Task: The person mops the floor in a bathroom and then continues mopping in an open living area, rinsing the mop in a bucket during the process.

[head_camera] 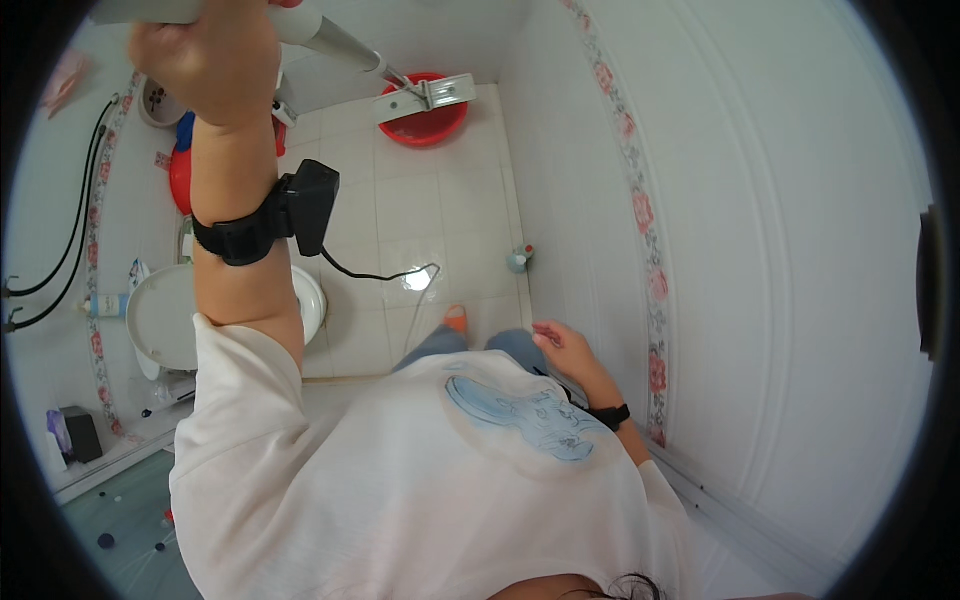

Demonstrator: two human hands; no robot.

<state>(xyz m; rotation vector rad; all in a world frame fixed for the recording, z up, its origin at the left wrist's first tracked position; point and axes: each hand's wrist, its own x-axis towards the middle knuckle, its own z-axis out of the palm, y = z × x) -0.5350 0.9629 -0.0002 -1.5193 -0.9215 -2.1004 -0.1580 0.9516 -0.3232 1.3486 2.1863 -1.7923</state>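
At the upper left, my left hand is closed around the pale handle of a mop. A black strapped device with a cable sits on my left forearm. The mop's rectangular head lies across the top of a red plastic basin on the tiled floor by the far wall. Whether the head touches the rim, I cannot tell. My right hand hangs beside my right thigh with nothing in it, fingers slightly bent. A black band circles that wrist.
A toilet with its lid raised is partly behind my left arm. Another red container stands beyond it. A bottle with a red cap stands by the right wall. Black hoses run along the left wall.
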